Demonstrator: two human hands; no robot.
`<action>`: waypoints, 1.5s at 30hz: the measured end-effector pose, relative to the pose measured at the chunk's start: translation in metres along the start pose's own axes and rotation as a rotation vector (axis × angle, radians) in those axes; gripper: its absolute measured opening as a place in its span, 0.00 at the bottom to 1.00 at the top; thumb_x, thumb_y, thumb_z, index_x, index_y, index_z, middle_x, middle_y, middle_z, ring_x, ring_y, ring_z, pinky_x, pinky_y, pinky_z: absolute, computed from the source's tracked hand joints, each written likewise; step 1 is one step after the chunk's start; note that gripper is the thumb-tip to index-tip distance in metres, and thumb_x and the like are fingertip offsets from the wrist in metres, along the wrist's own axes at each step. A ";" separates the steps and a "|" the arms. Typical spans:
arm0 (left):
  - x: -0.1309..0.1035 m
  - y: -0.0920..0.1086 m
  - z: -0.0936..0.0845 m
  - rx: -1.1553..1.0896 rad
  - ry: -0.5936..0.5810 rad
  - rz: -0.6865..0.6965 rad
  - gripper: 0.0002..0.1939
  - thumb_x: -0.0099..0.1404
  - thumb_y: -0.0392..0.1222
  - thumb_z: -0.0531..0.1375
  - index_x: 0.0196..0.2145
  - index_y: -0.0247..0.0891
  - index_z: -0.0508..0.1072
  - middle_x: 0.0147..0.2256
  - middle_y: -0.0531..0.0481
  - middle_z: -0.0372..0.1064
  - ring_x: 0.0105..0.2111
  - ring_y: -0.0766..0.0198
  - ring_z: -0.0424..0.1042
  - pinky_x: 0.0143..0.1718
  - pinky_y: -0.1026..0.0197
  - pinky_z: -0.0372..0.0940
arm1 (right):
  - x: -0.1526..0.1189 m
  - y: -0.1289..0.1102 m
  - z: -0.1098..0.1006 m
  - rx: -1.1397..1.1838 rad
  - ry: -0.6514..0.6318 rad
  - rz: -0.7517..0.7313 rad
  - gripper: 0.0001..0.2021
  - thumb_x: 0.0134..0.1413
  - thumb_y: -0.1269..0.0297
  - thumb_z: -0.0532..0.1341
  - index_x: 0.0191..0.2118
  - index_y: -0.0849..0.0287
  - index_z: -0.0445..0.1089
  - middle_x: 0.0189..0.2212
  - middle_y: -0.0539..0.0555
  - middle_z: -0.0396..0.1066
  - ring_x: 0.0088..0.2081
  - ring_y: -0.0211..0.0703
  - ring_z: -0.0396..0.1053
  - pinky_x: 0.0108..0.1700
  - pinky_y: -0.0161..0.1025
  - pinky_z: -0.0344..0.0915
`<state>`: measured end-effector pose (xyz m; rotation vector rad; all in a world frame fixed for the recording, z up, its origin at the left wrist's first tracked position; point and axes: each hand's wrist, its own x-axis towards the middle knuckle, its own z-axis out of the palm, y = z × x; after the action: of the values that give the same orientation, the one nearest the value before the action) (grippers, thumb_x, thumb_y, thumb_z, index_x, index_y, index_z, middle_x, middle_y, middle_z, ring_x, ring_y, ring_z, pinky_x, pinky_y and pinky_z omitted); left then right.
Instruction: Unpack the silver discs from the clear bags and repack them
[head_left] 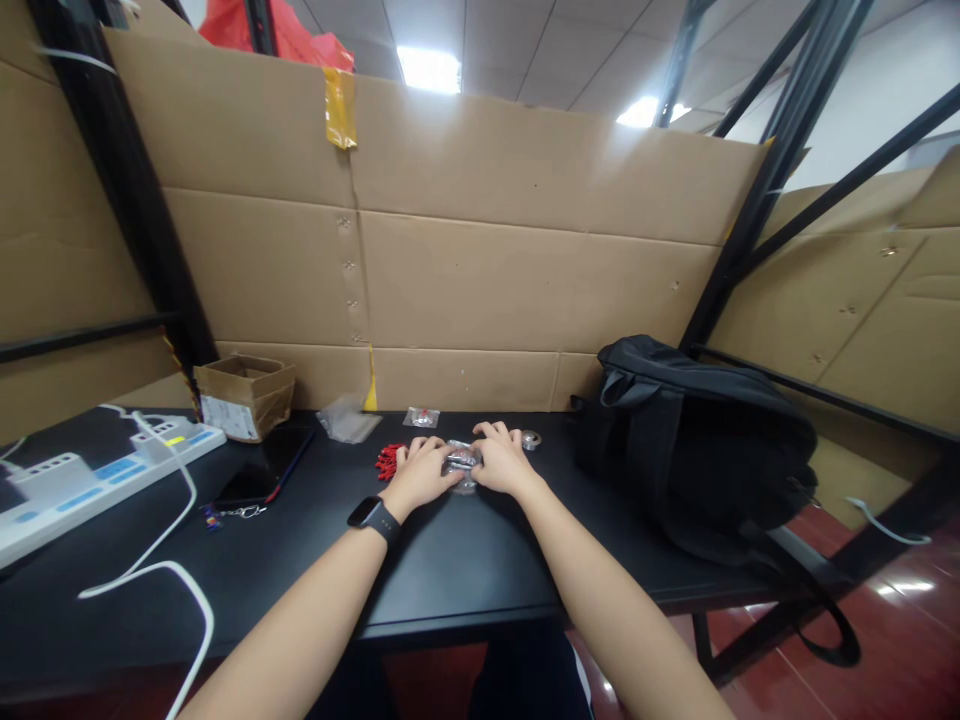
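Note:
Near the middle of the black table, my left hand (426,472) and my right hand (501,462) are closed around small clear plastic packets (463,457) from either side. Something dark and reddish shows inside the packets, but my fingers partly cover it. A pile of small red pieces (387,462) lies against the left side of my left hand. Beyond my hands, a similar flat packet (422,418) with a bit of red in it rests on the table. Just right of my right hand is a roll of tape (531,439).
Clear plastic bags (347,420) lie by the cardboard wall (465,280), beside a small open cardboard box (247,395). At left are a phone or tablet (262,468), keys (244,512) and a power strip (97,490) with white cables. A black backpack (697,450) occupies the right side.

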<state>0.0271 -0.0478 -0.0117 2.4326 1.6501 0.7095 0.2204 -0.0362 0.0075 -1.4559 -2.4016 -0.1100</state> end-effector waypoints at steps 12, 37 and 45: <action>-0.002 0.003 0.001 0.057 -0.005 0.002 0.27 0.62 0.55 0.59 0.58 0.50 0.66 0.60 0.42 0.62 0.60 0.42 0.55 0.55 0.41 0.53 | 0.003 -0.015 0.001 0.021 0.013 0.008 0.13 0.58 0.70 0.56 0.48 0.52 0.67 0.43 0.55 0.76 0.47 0.51 0.65 0.48 0.47 0.47; -0.014 0.015 -0.011 0.101 -0.017 0.081 0.16 0.66 0.50 0.55 0.48 0.48 0.74 0.52 0.42 0.70 0.56 0.41 0.59 0.56 0.34 0.52 | 0.098 0.025 0.023 0.050 -0.067 0.069 0.13 0.60 0.62 0.63 0.50 0.45 0.76 0.50 0.57 0.71 0.54 0.54 0.63 0.52 0.51 0.51; -0.015 0.016 -0.016 0.094 0.001 0.082 0.18 0.71 0.49 0.48 0.50 0.46 0.74 0.51 0.41 0.69 0.55 0.43 0.59 0.53 0.37 0.55 | 0.137 0.004 0.038 0.081 -0.078 0.088 0.13 0.61 0.64 0.62 0.50 0.47 0.75 0.49 0.56 0.73 0.52 0.52 0.66 0.50 0.48 0.52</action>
<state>0.0298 -0.0701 0.0033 2.5780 1.6282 0.6582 0.1568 0.0907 0.0148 -1.5522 -2.3690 0.0647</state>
